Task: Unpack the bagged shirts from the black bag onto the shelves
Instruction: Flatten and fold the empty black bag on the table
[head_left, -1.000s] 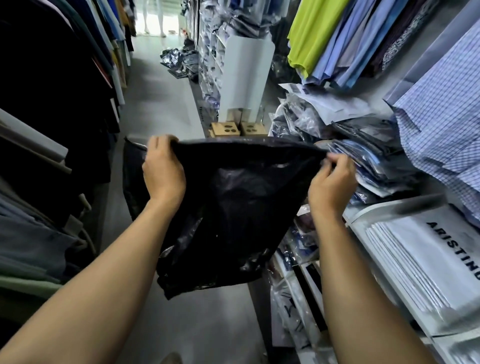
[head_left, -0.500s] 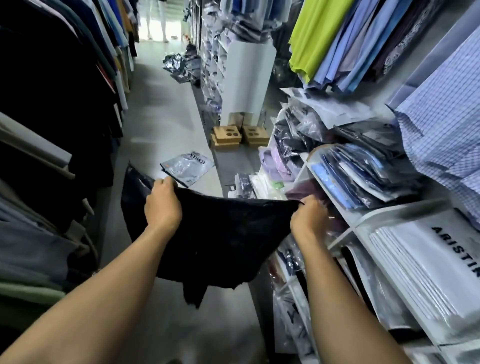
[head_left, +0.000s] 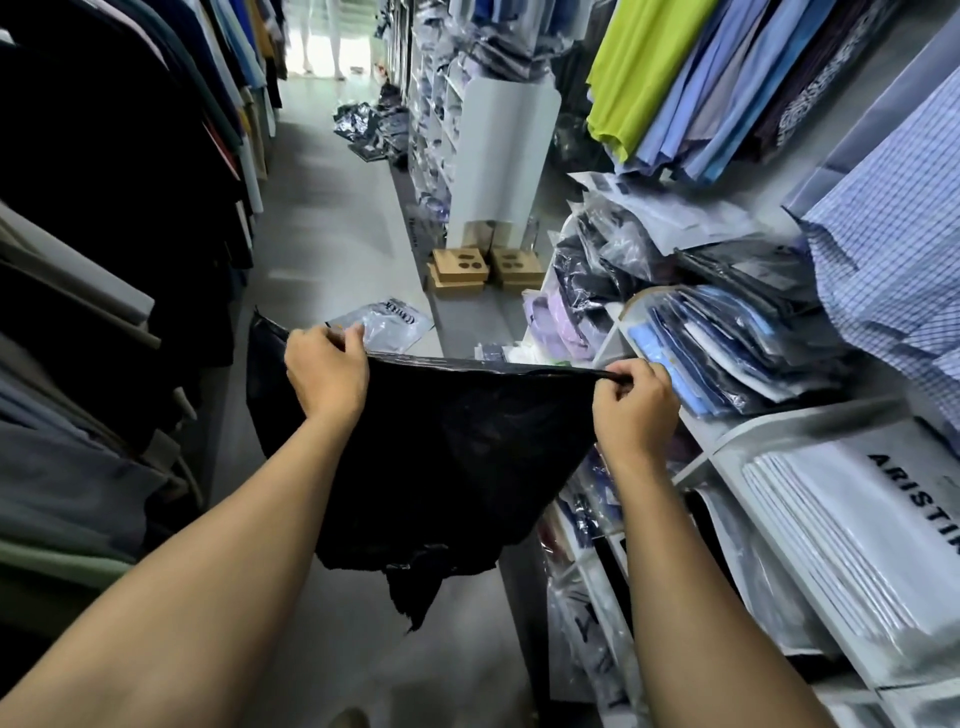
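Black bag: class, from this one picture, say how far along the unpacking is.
Done, apparently: the black bag hangs limp and flat, seemingly empty, and bagged shirts are piled on the shelf. In hand: the left hand and right hand grip the bag's top edge, stretched between them. Left: perhaps the clear packet lying on the floor.

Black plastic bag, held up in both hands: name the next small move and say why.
Probably fold the thin black plastic bag in half: left hand and right hand grip its top edge taut, and it hangs flat and limp, seemingly empty.
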